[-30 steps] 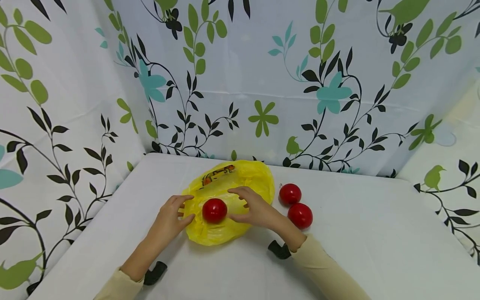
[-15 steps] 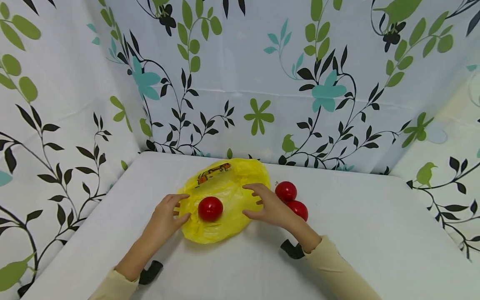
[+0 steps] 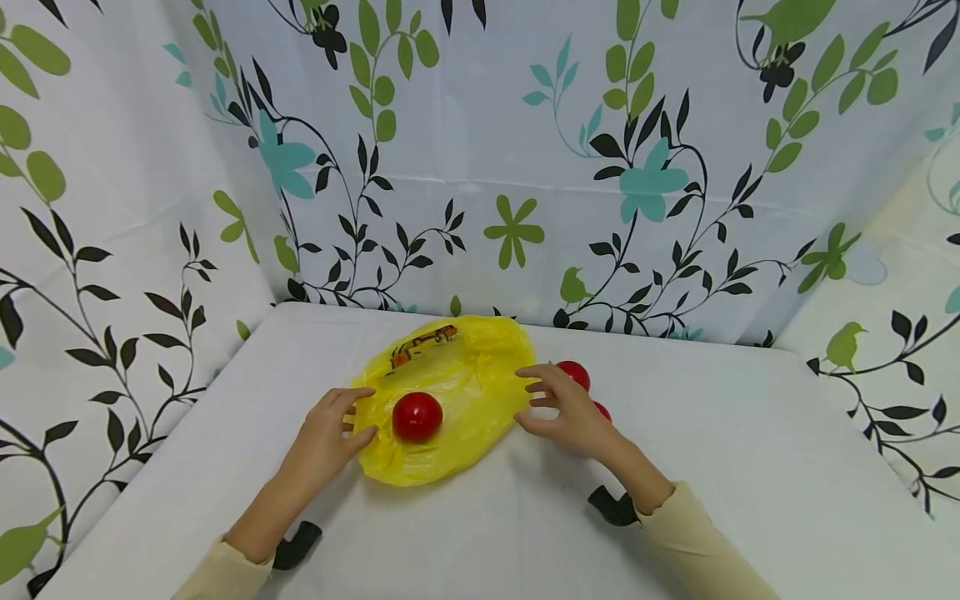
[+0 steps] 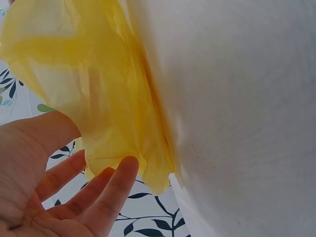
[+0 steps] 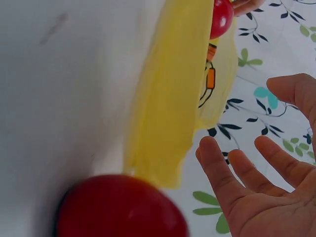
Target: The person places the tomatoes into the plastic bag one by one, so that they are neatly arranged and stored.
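A glossy red tomato (image 3: 417, 417) rests on a crumpled yellow plastic bag (image 3: 483, 408) with a printed picture. At the bag's left edge is my left hand (image 3: 322, 429), thumb and fingers apart. In the left wrist view, its fingers (image 4: 116, 190) are extended beside the thin plastic; firm contact cannot be told. My right hand (image 3: 566, 412) is off the bag's right edge, fingers spread and holding nothing. Behind it, partly hidden, are two more tomatoes, a far one (image 3: 576, 373) and a nearer one (image 3: 603, 410). One tomato (image 5: 121, 210) looms large in the right wrist view.
A white cloth covers the table (image 3: 465, 533). Patterned curtains (image 3: 450, 150) with leaves and flowers stand at the back and both sides. Black straps or mounts (image 3: 298, 546) sit below each wrist.
My right hand has moved right, away from the tomato on the bag and toward the other two, covering more of them. My left hand stays at the bag's left edge. The view shifts slightly.
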Demonstrator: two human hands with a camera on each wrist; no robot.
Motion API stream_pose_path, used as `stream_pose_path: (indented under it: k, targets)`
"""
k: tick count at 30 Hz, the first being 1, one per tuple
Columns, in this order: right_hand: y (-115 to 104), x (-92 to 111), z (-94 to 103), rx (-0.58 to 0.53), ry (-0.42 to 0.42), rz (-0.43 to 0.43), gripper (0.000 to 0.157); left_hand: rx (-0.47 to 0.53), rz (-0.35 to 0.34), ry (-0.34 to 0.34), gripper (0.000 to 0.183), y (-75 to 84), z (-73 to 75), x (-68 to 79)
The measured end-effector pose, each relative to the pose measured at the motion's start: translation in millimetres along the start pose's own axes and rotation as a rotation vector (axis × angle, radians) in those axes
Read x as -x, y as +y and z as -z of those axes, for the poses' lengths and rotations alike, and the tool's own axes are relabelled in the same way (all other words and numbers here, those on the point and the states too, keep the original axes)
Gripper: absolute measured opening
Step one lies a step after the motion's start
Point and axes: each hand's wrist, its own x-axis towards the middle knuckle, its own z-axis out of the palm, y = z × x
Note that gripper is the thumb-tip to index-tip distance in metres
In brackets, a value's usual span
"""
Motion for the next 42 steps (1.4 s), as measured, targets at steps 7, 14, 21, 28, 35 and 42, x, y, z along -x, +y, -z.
stream_pose_path:
  k: [7,14,21,28,35,42]
  targets:
    - [9.2,11.5,13.8,0.041,0.046,-0.005,0.058,0.001,0.006,-0.007,0.05,0.0,2.3,-0.2]
    - [22.2,17.4,23.5,0.066,0.087,0.029,0.057,0.006,0.017,-0.011,0.051,-2.4,0.5,1.2]
    - [34.5,26.7,29.7,0.063,0.114,0.133,0.057,-0.002,0.0,0.004,0.05,-2.1,-0.5,0.6]
    - [45.1,35.4,34.9,0.157,0.143,0.154,0.054,-0.009,0.001,0.006,0.05,-2.7,-1.4,0.2]
    - [52.1,40.9,39.4,0.179,0.12,0.067,0.056,-0.011,-0.01,0.012,0.05,-3.2,-3.4,-0.1]
    - [57.8,45.6,42.3,0.184,0.109,-0.091,0.061,-0.009,-0.002,-0.003,0.05,-1.3,-3.6,-0.7]
